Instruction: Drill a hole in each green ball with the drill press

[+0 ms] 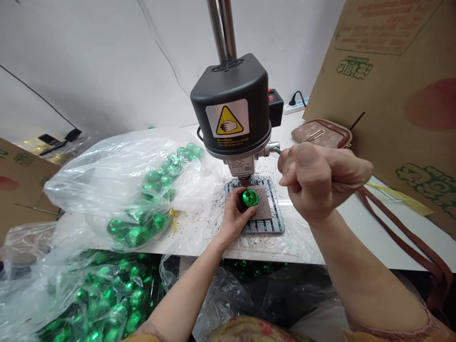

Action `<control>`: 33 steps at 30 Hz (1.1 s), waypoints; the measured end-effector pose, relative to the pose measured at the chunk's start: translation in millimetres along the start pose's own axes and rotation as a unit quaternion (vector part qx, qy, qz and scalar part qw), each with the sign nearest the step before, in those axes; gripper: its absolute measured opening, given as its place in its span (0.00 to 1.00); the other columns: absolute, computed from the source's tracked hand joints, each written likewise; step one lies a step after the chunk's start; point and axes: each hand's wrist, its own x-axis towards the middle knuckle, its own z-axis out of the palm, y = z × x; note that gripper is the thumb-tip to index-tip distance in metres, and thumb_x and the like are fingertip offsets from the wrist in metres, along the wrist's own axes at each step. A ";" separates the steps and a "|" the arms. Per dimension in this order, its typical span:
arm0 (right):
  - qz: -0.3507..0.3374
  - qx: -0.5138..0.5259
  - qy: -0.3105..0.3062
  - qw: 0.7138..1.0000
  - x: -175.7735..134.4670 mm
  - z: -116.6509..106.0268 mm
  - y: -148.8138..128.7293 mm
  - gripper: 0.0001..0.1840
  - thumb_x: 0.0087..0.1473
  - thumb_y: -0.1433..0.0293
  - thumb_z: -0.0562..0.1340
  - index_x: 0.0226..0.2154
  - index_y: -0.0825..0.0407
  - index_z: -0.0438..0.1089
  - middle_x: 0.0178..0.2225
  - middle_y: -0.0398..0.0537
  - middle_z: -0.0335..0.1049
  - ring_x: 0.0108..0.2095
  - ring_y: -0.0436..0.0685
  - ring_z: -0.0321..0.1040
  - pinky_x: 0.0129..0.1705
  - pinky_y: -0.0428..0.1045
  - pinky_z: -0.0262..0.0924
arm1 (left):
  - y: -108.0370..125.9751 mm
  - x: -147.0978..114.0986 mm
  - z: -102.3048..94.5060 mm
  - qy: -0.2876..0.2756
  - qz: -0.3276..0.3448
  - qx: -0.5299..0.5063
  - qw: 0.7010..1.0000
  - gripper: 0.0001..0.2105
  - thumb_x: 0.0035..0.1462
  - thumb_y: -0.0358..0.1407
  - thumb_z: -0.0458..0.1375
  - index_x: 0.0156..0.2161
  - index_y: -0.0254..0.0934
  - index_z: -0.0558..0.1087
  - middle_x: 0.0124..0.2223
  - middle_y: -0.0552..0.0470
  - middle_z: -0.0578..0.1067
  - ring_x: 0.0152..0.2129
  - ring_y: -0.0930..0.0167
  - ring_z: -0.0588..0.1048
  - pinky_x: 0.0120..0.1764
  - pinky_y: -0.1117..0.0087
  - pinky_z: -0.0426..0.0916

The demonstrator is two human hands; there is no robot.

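Observation:
My left hand [233,216] is closed around a shiny green ball [250,197] with a dark hole or tip in its top. It sits just below the chuck [245,181] of a small black bench drill press [231,109], over the slotted metal base plate [280,223]. Whether the drill bit touches the ball, I cannot tell. My right hand [317,175] is raised in a fist, wrapped round the end of the press's feed lever [275,148]; the fingers hide the lever's grip.
Clear plastic bags of green balls [137,232] lie left, with more below the table edge [107,304]. Dark shavings dot the white table [192,240]. At right stand a cardboard box [384,118], a brown purse [317,133] with strap, and a power strip [295,107] behind.

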 end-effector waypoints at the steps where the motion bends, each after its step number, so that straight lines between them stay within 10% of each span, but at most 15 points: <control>1: -0.005 -0.004 0.001 1.000 -0.8 -0.4 0.8 0.26 0.59 0.70 0.61 0.13 0.53 0.55 0.12 0.37 0.43 0.14 0.43 0.45 0.18 0.48 0.41 | 0.2 -0.2 -0.3 -0.001 0.001 -0.001 1.000 0.26 0.50 0.35 0.70 0.54 0.42 0.70 0.51 0.47 0.75 0.52 0.59 0.73 0.57 0.55 0.67; 33: -0.122 0.018 -0.103 0.987 -19.5 -17.1 12.9 0.21 0.52 0.81 0.59 0.13 0.53 0.56 0.12 0.35 0.52 0.12 0.43 0.49 0.18 0.47 0.45 | -1.3 -1.4 0.6 0.002 0.004 0.010 1.000 0.25 0.50 0.35 0.70 0.53 0.42 0.70 0.52 0.46 0.75 0.51 0.59 0.72 0.57 0.55 0.65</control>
